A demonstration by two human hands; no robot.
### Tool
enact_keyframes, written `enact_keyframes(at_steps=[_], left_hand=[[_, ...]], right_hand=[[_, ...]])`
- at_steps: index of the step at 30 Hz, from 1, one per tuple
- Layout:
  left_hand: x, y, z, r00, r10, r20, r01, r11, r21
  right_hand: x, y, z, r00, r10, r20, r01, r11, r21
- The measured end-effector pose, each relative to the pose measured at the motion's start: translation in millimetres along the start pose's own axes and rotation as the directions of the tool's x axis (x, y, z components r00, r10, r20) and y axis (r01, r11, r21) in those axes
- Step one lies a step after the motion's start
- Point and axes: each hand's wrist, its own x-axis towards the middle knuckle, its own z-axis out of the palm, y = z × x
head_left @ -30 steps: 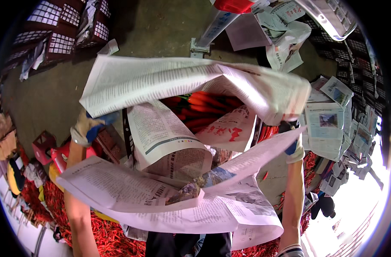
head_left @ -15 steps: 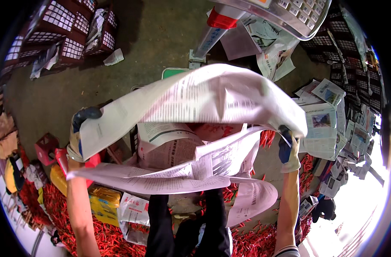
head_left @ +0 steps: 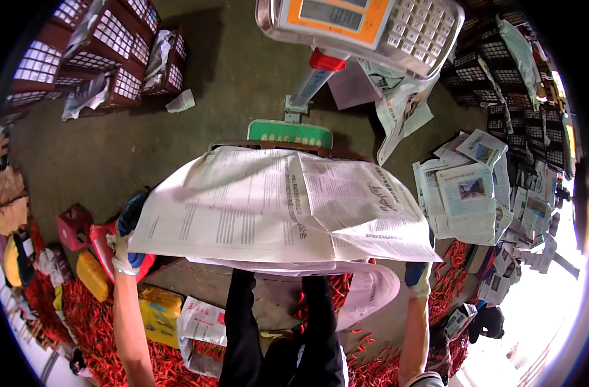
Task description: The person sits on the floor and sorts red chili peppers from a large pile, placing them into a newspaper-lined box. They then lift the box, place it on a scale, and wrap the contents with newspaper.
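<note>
A wide newspaper sheet (head_left: 262, 206) is stretched across in front of me, creased down the middle, its far part lying over a dark-rimmed crate (head_left: 352, 153) that it mostly hides. My gloved left hand (head_left: 128, 242) grips its left edge, fingers closed on the paper. On the opposite side, my gloved right hand (head_left: 418, 276) is at the right corner, partly covered by the paper, its fingers largely hidden but apparently closed on it. Below the near edge hangs another newspaper sheet (head_left: 372, 293), curling toward the floor by my legs.
Beyond the crate stands a scale with an orange keypad display (head_left: 359, 29) and a green plate (head_left: 288, 133). Stacked brown crates (head_left: 114, 39) rise at far left, more (head_left: 500, 71) at far right. Newspapers (head_left: 465, 187) lie right. Red chili peppers (head_left: 94, 322) cover floor near me; a red stool (head_left: 75, 226) stands left.
The billowing newspaper has come down and flattened over the crate, covering the sheets inside it. Both hands have moved lower and nearer to me, the right also slightly inward. My view has tilted upward.
</note>
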Motion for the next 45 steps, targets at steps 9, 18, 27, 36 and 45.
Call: enact_keyframes(at_steps=[9,18,27,36,45], left_hand=[[-104,-62,-88,0.936,-0.267,-0.23,0.219,0.952,-0.213],[-141,-78,-51,0.861,-0.417,-0.292,0.37,0.907,-0.204],[-89,-73,-64,0.945,0.208,-0.254,0.078,0.61,0.789],[-27,127,118,0.667,0.446,0.596,-0.741,0.479,0.471],[35,84,210,0.768,-0.001,0.64,-0.64,0.022,0.768]], right_hand=[[-110,35,-90,0.743,0.564,-0.36,-0.595,0.803,0.031],[-127,32,-66,0.67,0.695,-0.263,-0.721,0.693,-0.005],[-34,18,-10,0.959,0.279,-0.051,-0.279,0.892,-0.355],[38,-44,89,0.816,-0.303,0.492,0.568,0.575,-0.589],[1,-135,269,0.528,-0.313,0.79,0.848,0.14,-0.511]])
